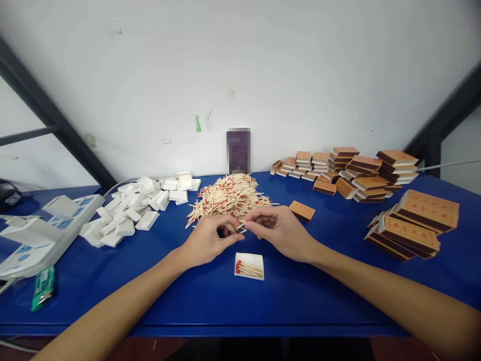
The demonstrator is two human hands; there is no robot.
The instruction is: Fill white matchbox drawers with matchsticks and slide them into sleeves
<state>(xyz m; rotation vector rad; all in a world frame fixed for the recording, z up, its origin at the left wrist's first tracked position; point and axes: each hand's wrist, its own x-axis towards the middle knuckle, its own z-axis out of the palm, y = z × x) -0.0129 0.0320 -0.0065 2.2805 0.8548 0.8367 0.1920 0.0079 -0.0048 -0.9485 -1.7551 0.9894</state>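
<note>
My left hand [210, 239] and my right hand [283, 231] meet in front of a large heap of red-tipped matches [229, 195]. A few loose matches [241, 228] are pinched between the fingertips of both hands. Just below them on the blue table lies a white matchbox tray [256, 259], its open side up, with several matches [248, 269] lying in it, red heads to the left. Behind my right hand is a single orange matchbox sleeve [301, 211].
White trays [128, 210] lie piled at the left, beside a white power strip [56, 230] and a green packet [43, 288]. Stacks of orange matchboxes [368, 175] stand at the right, with more nearer [413, 225]. A dark pixelated rectangle [238, 150] stands against the wall.
</note>
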